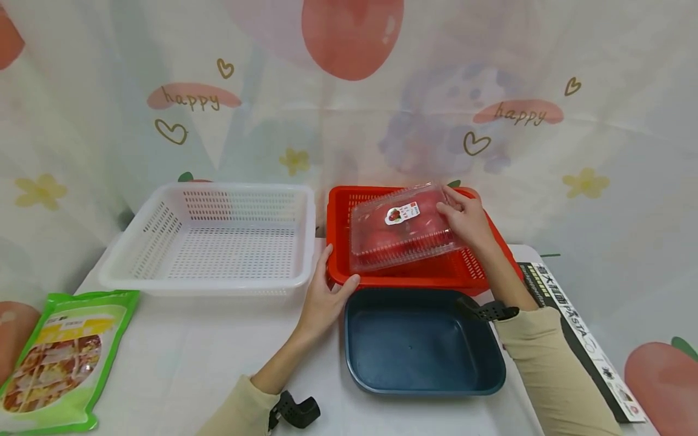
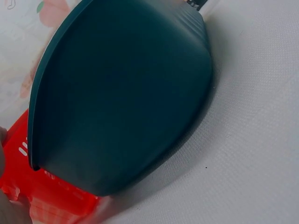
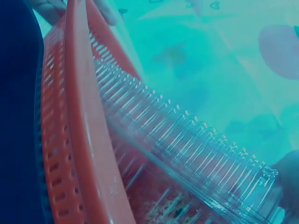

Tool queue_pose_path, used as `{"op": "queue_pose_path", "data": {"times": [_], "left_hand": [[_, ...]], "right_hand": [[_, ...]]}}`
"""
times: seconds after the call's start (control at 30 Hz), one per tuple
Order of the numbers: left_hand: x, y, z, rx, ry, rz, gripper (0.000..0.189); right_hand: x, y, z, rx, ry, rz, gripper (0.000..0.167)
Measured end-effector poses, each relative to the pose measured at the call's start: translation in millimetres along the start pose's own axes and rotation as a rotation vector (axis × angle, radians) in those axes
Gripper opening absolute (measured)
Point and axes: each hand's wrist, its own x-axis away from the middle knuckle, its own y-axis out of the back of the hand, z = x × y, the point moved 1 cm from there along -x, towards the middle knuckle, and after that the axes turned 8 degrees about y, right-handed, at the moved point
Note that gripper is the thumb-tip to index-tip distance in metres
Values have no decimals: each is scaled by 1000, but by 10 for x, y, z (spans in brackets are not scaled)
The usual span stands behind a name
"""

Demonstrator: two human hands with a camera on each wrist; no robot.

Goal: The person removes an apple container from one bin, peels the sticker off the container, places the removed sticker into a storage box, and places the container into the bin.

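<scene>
My right hand [image 1: 466, 221] grips the right end of a clear plastic clamshell box [image 1: 406, 233] with a strawberry-picture label on its lid. The box lies tilted over the red basket [image 1: 340, 212], its left end lower, and red shows through the plastic. In the right wrist view, the ribbed side of the box [image 3: 187, 144] slopes down inside the basket wall [image 3: 77, 112]. My left hand [image 1: 322, 300] holds the basket's front left corner, thumb on the front rim and fingers along the left side. The left wrist view catches only part of that hand [image 2: 14, 212].
A dark blue basin [image 1: 422, 345] stands right in front of the red basket. To the left is a white perforated basket [image 1: 234, 254]. A green food bag [image 1: 65, 363] lies at the front left, and a black-and-white pasta box [image 1: 586, 345] runs along the right edge.
</scene>
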Motion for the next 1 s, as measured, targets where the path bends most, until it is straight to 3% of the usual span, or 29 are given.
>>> {"op": "queue_pose_path", "data": {"times": [0.3, 0.53, 0.63, 1.0], "left_hand": [[-20, 17, -14, -12, -6, 2, 84], [112, -2, -264, -5, 46, 3, 82], [120, -1, -288, -6, 44, 9, 82], [-6, -2, -14, -27, 51, -23, 86]], "right_hand": [[86, -22, 62, -21, 4, -22, 59], [223, -57, -19, -70, -23, -83, 64], [256, -82, -70, -99, -36, -92, 65], [396, 2, -145, -194, -88, -178, 62]]}}
